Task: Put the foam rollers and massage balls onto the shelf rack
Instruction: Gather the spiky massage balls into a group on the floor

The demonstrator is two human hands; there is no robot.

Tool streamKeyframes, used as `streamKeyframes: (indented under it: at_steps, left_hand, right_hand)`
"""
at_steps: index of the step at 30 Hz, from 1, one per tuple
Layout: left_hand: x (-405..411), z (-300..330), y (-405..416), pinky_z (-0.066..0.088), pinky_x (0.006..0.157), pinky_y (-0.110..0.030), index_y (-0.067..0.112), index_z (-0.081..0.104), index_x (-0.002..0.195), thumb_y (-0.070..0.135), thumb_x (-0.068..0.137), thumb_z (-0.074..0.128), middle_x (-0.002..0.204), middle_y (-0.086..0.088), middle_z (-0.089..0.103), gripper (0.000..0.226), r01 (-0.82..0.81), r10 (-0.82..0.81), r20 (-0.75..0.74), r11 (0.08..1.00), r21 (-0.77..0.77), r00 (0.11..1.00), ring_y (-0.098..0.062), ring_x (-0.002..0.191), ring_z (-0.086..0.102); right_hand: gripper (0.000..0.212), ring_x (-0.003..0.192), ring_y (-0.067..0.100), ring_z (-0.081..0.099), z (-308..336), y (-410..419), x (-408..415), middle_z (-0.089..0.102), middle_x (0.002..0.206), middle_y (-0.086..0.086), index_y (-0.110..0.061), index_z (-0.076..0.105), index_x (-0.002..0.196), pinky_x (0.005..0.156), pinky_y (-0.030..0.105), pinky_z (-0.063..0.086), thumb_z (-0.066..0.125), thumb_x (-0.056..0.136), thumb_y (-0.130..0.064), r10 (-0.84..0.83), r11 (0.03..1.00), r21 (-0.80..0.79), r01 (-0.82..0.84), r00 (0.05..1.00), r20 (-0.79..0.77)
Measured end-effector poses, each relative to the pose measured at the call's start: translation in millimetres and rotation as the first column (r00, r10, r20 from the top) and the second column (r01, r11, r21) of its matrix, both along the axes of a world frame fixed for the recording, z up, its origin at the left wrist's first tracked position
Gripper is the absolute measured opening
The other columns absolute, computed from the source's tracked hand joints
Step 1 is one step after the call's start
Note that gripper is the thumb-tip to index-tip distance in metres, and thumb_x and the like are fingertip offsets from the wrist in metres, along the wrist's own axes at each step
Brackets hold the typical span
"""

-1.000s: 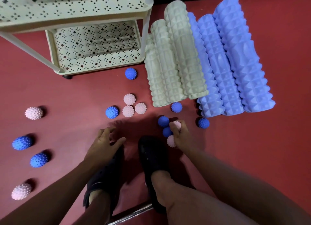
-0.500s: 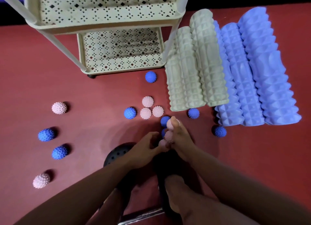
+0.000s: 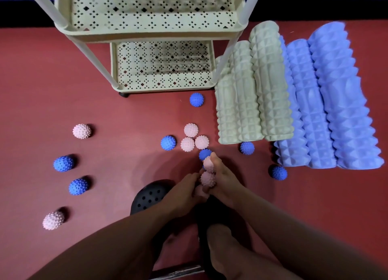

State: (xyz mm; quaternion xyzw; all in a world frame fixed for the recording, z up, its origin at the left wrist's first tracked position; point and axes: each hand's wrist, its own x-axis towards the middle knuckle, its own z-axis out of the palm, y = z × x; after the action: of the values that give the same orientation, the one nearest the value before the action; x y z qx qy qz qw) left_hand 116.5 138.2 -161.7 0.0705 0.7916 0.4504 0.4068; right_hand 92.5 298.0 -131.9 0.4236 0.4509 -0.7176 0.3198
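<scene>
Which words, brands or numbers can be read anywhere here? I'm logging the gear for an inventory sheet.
None: no readable text shows.
The shelf rack bears only a punched diamond pattern.
The green foam rollers, blue foam rollers and the spiky massage balls show moulded texture, no lettering.

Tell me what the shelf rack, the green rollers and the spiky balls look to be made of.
Shelf rack: probably painted metal or plastic; thin cream trays with punched patterns.
Green rollers: likely foam; matte moulded ridges.
Spiky balls, such as the pink one: seemingly soft rubber or plastic; matte with small nubs.
</scene>
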Motion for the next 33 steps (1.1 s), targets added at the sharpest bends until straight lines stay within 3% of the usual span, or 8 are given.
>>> streamKeyframes:
  at_steps: [5,7,10,14,19,22,27,33]
  left_hand:
    - [-17.4,-2.0,-17.3,0.052,0.086,-0.029,0.031,0.059,0.117,0.043,0.087,0.069,0.112,0.011,0.062,0.033,-0.219,0.217,-0.026,0.972,-0.082,0.976,-0.004,0.095,0.061]
    - [-36.0,-1.7,-34.4,0.054,0.089,-0.035,0.031,0.064,0.115,0.044,0.084,0.075,0.108,0.008,0.067,0.036,-0.409,0.405,-0.059,0.905,-0.117,0.913,-0.009,0.093,0.065]
    - [-75.5,-3.1,-53.6,0.056,0.088,-0.038,0.027,0.065,0.115,0.039,0.081,0.079,0.103,0.008,0.070,0.039,-0.530,0.516,-0.146,0.845,-0.079,0.844,-0.009,0.090,0.066]
    - [-130.2,-3.5,-61.7,0.052,0.096,-0.039,0.019,0.063,0.123,0.036,0.085,0.075,0.117,-0.003,0.065,0.043,-0.526,0.503,-0.221,0.848,-0.056,0.835,-0.016,0.100,0.063]
    - [-155.5,-25.9,-57.9,0.047,0.106,-0.043,0.022,0.057,0.132,0.039,0.085,0.070,0.128,-0.002,0.062,0.052,-0.412,0.395,-0.149,0.905,-0.106,0.907,-0.022,0.116,0.061]
    - [-153.2,-32.8,-50.3,0.040,0.112,-0.031,0.020,0.055,0.138,0.026,0.090,0.071,0.135,-0.002,0.059,0.051,-0.320,0.303,-0.135,0.938,-0.129,0.943,-0.022,0.123,0.057]
    - [-145.9,-37.3,-39.0,0.026,0.102,-0.013,0.016,0.047,0.146,0.021,0.095,0.066,0.147,-0.004,0.050,0.055,-0.211,0.174,-0.186,0.956,-0.203,0.967,-0.022,0.135,0.047]
    - [-146.6,-31.1,-41.3,0.025,0.109,-0.017,0.017,0.041,0.150,0.027,0.096,0.065,0.152,-0.002,0.047,0.060,-0.150,0.113,-0.163,0.961,-0.233,0.980,-0.020,0.140,0.043]
  right_hand:
    - [0.039,0.063,0.012,0.048,20.6,-1.1,-35.5,0.052,0.078,0.003,-0.015,0.055,0.101,0.061,0.024,0.046,0.050,0.101,-0.054,0.394,0.884,0.349,-0.310,0.897,-0.202]
    - [0.034,0.081,0.013,0.054,27.9,-1.2,-60.6,0.058,0.090,0.000,-0.013,0.056,0.108,0.081,0.028,0.051,0.051,0.103,-0.047,0.558,0.755,0.547,-0.361,0.792,-0.247]
    - [0.047,0.115,0.020,0.057,19.5,-2.6,-105.4,0.061,0.122,0.003,-0.016,0.055,0.127,0.108,0.040,0.041,0.054,0.099,-0.053,0.760,0.514,0.749,-0.419,0.628,-0.170]
    - [0.070,0.132,0.035,0.046,-4.8,-18.2,-156.7,0.050,0.140,0.014,-0.015,0.046,0.141,0.114,0.047,0.034,0.049,0.094,-0.067,0.823,0.330,0.801,-0.500,0.568,0.016]
    - [0.084,0.141,0.041,0.037,-36.9,-31.0,-183.7,0.040,0.153,0.013,-0.019,0.032,0.154,0.116,0.051,0.032,0.043,0.091,-0.075,0.775,0.273,0.764,-0.585,0.604,0.185]
    - [0.090,0.141,0.040,0.038,-57.3,-31.7,-184.9,0.036,0.157,0.014,-0.017,0.027,0.157,0.116,0.052,0.032,0.043,0.090,-0.076,0.740,0.280,0.722,-0.633,0.621,0.257]
    - [0.072,0.128,0.038,0.052,-64.2,-32.1,-182.8,0.048,0.145,0.015,-0.016,0.045,0.143,0.106,0.046,0.043,0.046,0.093,-0.067,0.772,0.139,0.748,-0.649,0.544,0.329]
    - [0.056,0.121,0.034,0.057,-53.6,-22.8,-175.9,0.054,0.139,0.012,-0.023,0.055,0.136,0.107,0.041,0.045,0.053,0.092,-0.057,0.812,0.169,0.792,-0.586,0.538,0.226]
